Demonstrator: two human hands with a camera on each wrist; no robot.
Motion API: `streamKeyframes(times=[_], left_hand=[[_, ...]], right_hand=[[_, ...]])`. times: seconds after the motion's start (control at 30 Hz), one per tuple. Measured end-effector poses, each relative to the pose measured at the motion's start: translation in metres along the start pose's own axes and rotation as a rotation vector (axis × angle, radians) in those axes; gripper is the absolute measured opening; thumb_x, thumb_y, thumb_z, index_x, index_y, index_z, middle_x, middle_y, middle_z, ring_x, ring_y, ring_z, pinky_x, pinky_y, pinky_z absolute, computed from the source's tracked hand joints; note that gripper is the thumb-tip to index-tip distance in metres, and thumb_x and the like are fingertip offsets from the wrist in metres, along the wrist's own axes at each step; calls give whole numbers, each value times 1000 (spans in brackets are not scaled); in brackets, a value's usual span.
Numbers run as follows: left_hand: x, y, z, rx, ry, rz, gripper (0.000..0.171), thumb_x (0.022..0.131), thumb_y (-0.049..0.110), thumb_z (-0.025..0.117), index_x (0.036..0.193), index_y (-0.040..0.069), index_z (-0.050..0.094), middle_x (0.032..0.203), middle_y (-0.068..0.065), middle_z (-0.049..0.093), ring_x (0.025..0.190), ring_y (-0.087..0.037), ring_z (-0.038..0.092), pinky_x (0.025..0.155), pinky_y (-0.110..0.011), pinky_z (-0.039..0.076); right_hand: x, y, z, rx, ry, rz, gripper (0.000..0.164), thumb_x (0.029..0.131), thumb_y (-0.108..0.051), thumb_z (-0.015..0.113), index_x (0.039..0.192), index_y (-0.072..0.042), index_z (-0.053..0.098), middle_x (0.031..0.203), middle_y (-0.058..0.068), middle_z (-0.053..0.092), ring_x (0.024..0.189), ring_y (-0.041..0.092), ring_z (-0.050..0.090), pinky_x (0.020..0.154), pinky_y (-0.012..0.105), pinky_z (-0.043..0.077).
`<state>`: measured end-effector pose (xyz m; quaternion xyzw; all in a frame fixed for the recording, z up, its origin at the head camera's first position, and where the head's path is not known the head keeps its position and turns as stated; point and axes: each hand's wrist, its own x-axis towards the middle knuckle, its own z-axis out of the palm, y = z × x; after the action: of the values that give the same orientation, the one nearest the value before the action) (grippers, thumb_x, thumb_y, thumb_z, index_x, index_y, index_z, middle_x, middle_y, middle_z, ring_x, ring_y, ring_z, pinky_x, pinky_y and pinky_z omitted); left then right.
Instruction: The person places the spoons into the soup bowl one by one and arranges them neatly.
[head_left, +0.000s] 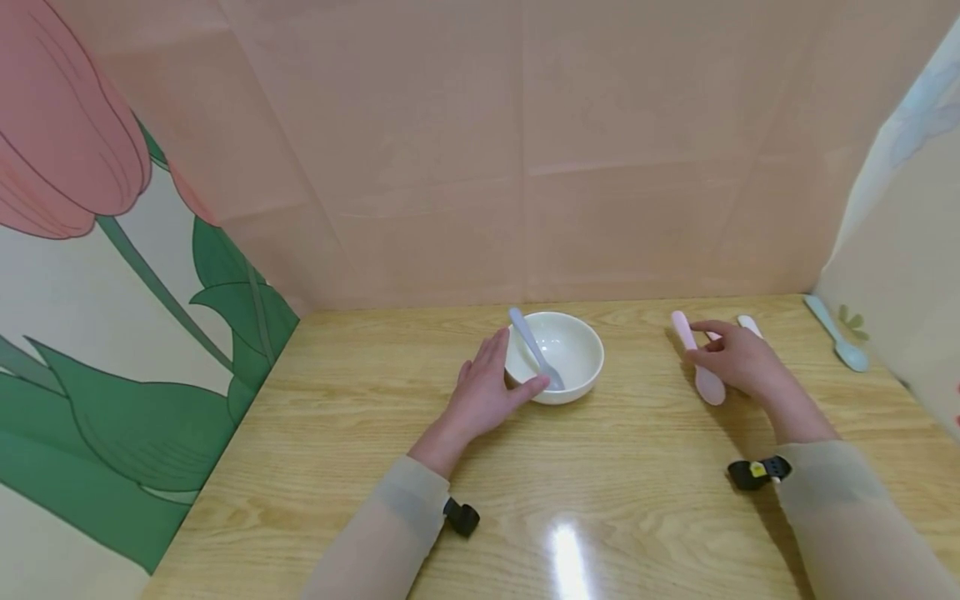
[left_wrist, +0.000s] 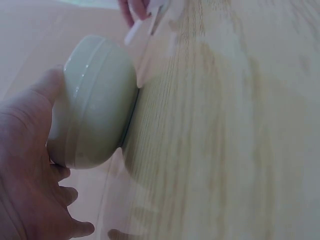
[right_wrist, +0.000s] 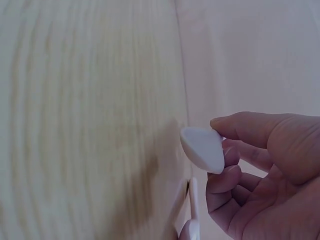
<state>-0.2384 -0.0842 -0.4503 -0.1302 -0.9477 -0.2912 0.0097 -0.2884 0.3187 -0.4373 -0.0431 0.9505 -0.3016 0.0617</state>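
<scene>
Wood-grain tabletop (head_left: 337, 467) meets pink backdrop (head_left: 450, 150) at rear, tulip-print panel (head_left: 67, 125) on L, w/ L hand (head_left: 489, 390) spread vs. white bowl (head_left: 581, 354), R hand (head_left: 733, 358) pinching pink spoon (head_left: 710, 387).

Looks like a screened-off indoor workspace: wood-grain bench (head_left: 637, 500) beneath the hands (head_left: 487, 390), creased pink sheet (head_left: 525, 167) beyond, tulip-printed panel (head_left: 82, 125) to their left.

Bowl (head_left: 577, 350) and spoons (head_left: 852, 357) on wood-grain table (head_left: 615, 475)

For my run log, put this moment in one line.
left hand: touching white bowl; right hand: pinching pink spoon; lavender spoon: in white bowl, handle over rim; light-blue spoon: right of right hand
</scene>
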Motion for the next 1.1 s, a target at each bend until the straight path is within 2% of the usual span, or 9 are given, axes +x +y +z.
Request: streamKeyframes(times=[0.3, 0.53, 0.77, 0.97, 1.1], left_hand=[[1, 0, 0, -3, 4, -3, 112, 84, 86, 44, 164, 20, 1, 169, 3, 9, 154, -17, 7, 118, -60, 14], [1, 0, 1, -6, 8, 3, 111, 86, 83, 47, 164, 19, 3, 169, 1, 10, 154, -25, 11, 117, -61, 14], [1, 1, 0, -13, 10, -2, 110, 86, 82, 48, 164, 20, 3, 169, 2, 10, 154, -22, 10, 118, -60, 13], [1, 0, 1, -5, 13, 2, 109, 87, 81, 49, 164, 19, 3, 169, 2, 10, 154, -24, 10, 118, -60, 13], [2, 0, 3, -2, 16, 6, 109, 87, 81, 49, 164, 19, 2, 169, 1, 10, 154, -25, 11, 117, -61, 14]], right_hand=[[-7, -16, -3, 91, 48, -53, 80, 98, -51, 62, 158, -7, 32, 119, 28, 61, 92, 32, 60, 65, 34, 50], [-8, -26, -2, 208, 73, -76, 73, 99, -43, 63, 160, -16, 31, 115, 23, 63, 86, 27, 63, 68, 35, 55], [-8, -44, -1, 284, 113, -127, 68, 100, -37, 65, 158, -20, 35, 109, 20, 66, 83, 20, 65, 70, 28, 54], [-3, -60, 3, 339, 127, -151, 65, 99, -35, 66, 157, -27, 38, 107, 19, 67, 85, 20, 65, 73, 30, 55], [-3, -73, 5, 365, 103, -155, 64, 99, -35, 65, 157, -29, 37, 110, 19, 67, 87, 21, 65, 75, 31, 54]])
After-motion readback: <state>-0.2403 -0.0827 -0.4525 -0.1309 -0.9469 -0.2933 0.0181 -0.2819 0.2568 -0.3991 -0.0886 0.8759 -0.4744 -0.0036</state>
